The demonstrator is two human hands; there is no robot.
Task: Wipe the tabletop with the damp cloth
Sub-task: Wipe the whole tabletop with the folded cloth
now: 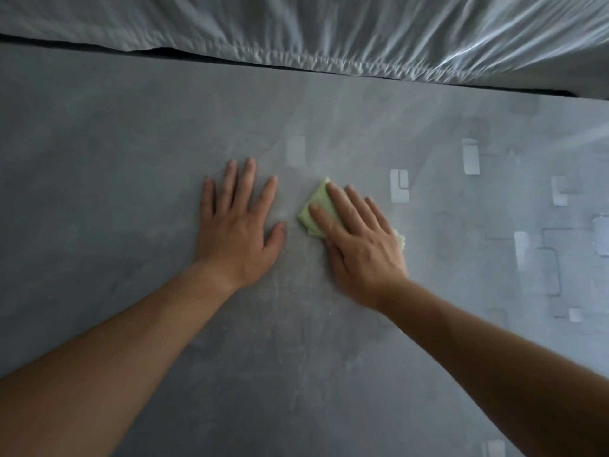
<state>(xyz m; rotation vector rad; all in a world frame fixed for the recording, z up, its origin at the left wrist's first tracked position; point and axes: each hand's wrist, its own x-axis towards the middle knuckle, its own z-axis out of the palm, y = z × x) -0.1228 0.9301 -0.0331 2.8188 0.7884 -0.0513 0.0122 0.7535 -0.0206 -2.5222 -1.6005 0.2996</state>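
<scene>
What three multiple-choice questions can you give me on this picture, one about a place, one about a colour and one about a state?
1. How does the left hand lie?
A. flat on the tabletop, fingers spread
B. curled in a fist
C. raised in the air

2. Where is the cloth?
A. under the left hand
B. under the fingers of the right hand
C. hanging off the table's edge

3. What colour is the cloth?
A. blue
B. pale green
C. red

Answers:
1 A: its palm and spread fingers rest on the grey surface.
2 B: the right hand's straight fingers cover most of it.
3 B: the corner that shows is pale green.
</scene>
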